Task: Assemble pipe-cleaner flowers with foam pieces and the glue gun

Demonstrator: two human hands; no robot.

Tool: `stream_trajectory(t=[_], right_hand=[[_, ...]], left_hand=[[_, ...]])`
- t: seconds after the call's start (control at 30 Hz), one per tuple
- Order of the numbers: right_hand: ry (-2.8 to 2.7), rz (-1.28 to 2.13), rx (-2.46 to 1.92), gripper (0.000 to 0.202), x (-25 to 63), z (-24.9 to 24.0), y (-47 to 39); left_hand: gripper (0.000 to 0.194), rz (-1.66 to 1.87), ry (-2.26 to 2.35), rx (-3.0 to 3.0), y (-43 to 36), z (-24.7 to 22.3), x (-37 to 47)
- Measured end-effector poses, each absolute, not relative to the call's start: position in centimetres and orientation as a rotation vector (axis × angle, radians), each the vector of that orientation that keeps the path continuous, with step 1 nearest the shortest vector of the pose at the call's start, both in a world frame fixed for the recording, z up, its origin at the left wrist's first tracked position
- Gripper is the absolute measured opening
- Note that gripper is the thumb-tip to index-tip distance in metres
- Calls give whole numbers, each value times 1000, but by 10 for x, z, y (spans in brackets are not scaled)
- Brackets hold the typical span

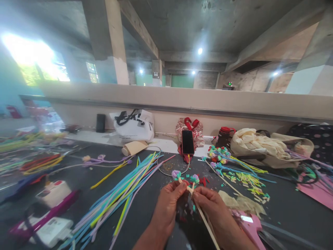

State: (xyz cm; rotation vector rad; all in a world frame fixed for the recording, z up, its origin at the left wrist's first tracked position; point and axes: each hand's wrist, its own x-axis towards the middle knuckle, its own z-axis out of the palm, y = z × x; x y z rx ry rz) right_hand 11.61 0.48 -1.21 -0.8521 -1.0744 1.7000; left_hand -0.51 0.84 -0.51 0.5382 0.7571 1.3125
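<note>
Near the front middle of the table, my left hand [170, 203] pinches a cream pipe-cleaner stem [190, 190] between thumb and fingers. Close against it, my right hand [212, 206] is closed on the same forked stem, whose long tail runs down past the right palm. Two small flower heads, one lilac and teal [176, 174] and another lilac and teal [194, 178], stick up from the fork. Fingers partly hide the joint between the branches. Short red clippings [204, 181] lie just behind the right hand.
Long coloured pipe cleaners [125, 194] lie left of my hands. A pink glue gun [248, 222] rests right, near cut yellow pieces [241, 180] and finished flowers [218, 154]. Behind stand a phone [187, 142], a white bag [134, 126] and a dark bottle [223, 137].
</note>
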Motion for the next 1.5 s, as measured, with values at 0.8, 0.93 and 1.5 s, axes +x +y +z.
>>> stream_trajectory(t=[0.8,0.93,1.5], right_hand=[[-936,1824,-746,24,113,-5,1],[-1017,1807,-778,25,112,-11,4],[-1573,1116,-1041,29,124,-16,12]], left_hand=[[27,1320,811,676,9,-6,-8],[21,1325,747,682,9,-6,-9],[37,1098,900,808,3,-9,-5]])
